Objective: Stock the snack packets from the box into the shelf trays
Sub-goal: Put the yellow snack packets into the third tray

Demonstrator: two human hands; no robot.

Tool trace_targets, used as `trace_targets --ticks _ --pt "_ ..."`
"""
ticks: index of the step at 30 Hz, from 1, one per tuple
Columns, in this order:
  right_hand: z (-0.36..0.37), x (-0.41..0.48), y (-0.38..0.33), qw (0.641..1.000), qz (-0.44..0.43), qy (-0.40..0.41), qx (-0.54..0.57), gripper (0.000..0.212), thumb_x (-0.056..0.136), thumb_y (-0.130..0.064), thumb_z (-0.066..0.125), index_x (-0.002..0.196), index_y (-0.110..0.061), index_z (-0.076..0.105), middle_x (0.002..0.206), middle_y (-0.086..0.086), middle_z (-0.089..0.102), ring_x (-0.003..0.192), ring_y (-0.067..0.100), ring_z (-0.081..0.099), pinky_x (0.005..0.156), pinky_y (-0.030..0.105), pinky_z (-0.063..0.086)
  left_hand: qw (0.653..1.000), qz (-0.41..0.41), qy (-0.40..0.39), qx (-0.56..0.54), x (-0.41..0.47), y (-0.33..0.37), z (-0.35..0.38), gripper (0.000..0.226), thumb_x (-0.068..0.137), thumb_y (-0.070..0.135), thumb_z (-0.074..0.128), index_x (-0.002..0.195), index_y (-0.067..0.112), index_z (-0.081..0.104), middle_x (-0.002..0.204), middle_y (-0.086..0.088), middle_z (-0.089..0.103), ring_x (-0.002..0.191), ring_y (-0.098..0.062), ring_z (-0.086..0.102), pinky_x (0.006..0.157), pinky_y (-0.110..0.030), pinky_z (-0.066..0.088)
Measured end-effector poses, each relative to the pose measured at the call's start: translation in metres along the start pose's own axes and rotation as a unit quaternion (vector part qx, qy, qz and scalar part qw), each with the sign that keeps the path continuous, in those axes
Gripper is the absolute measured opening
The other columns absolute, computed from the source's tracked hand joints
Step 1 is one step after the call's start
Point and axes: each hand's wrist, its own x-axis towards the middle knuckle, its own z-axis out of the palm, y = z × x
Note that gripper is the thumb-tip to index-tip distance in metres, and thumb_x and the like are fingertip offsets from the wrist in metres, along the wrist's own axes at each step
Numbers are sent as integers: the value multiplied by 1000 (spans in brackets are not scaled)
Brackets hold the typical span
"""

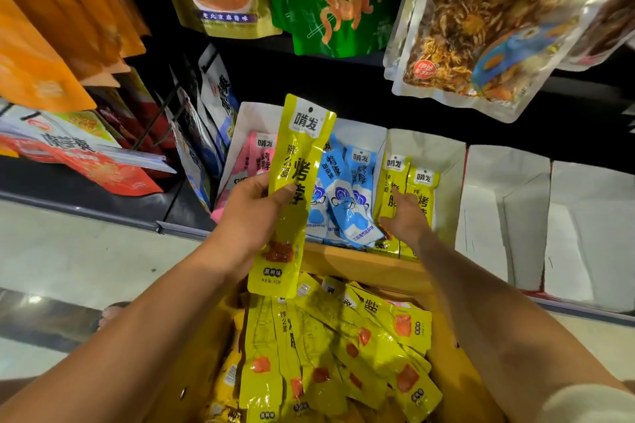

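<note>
Above trays, hanging bags, yellow packet perhaps blocking

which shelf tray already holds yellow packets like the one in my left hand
The tray where the right hand reaches, just right of the blue packets: it holds yellow packets. The two trays further right look empty.

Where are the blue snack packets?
Middle of the head view: the blue plastic snack packets stand in a white shelf tray, between the left hand, gripping a long yellow packet, and the right hand.
</note>
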Motion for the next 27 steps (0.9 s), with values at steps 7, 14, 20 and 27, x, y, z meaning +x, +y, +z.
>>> trace_targets --ticks 7,14,20,27 --pt "0 13 -8 997 29 -47 -46 89 93 -32 69 161 -18 12 165 16 5 148 39 27 116 48 35 1000 -1 5 13 -2 -1 0 18 103 13 60 104 20 77 105 -12 78 88 -30 71 89 -63 57" --pt "-2 14 -7 998 29 -50 -30 90 92 -32 71 160 -19 15 164 17 8 148 37 27 114 44 34 1000 -4 8 19 3 -3 0 16 103 15 62 107 19 76 101 -9 79 83 -26 73 78 -47 62" --pt "-35 0 -12 996 -7 -62 -56 86 85 -41 77 155 -18 33 157 18 25 133 34 48 109 43 43 1000 11 6 8 5 -2 1 15 101 11 62 105 16 76 91 0 79 71 -11 72 56 -23 58" --pt "-107 -40 -40 991 -91 -37 -86 86 80 -37 82 153 -22 39 151 17 36 133 32 47 105 37 43 1000 0 -18 13 5 -3 11 10 98 15 68 103 15 78 102 -4 80 91 -21 74 81 -40 60"
